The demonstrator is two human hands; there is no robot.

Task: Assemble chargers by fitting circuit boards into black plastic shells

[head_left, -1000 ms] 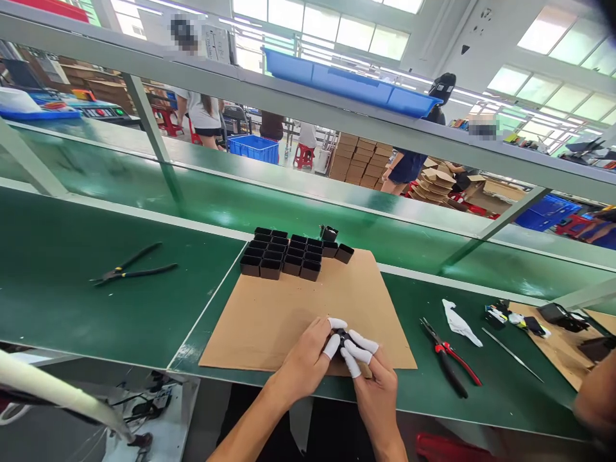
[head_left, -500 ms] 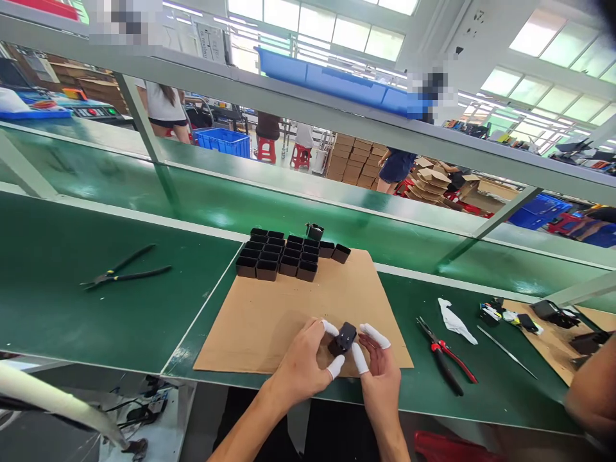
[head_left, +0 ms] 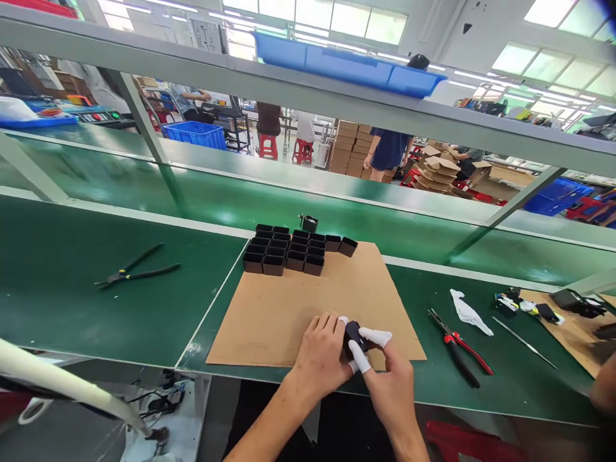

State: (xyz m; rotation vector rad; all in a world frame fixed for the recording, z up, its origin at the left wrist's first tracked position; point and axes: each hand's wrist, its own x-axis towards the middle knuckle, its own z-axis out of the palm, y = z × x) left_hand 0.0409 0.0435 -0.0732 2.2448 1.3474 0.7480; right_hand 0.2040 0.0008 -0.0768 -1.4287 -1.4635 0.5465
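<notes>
Near the front edge of the brown cardboard sheet [head_left: 289, 321], a small black plastic housing [head_left: 353, 332] is held between both hands. My left hand [head_left: 323, 353] closes round its left side, the thumb below and mostly hidden. My right hand [head_left: 387, 369] pinches its right side with thumb and forefinger, both in white finger cots. What is inside the piece cannot be seen. Toward the back of the sheet stand rows of black open-topped boxes [head_left: 283, 250], with one tilted box [head_left: 348, 246] at their right end. Behind them sits another black box [head_left: 309, 223] with something in it.
Red-handled pliers [head_left: 457, 346], a white cloth [head_left: 469, 312] and a thin metal rod [head_left: 524, 342] lie to the right. Black-handled pliers [head_left: 137, 268] lie left. Another person's arm [head_left: 604, 388] is at the right edge. A shelf rail [head_left: 298, 90] crosses above the bench.
My left hand has turned over the black housing, its fingers now covering the left side. My right thumb and forefinger have come in onto the piece. The view has shifted slightly.
</notes>
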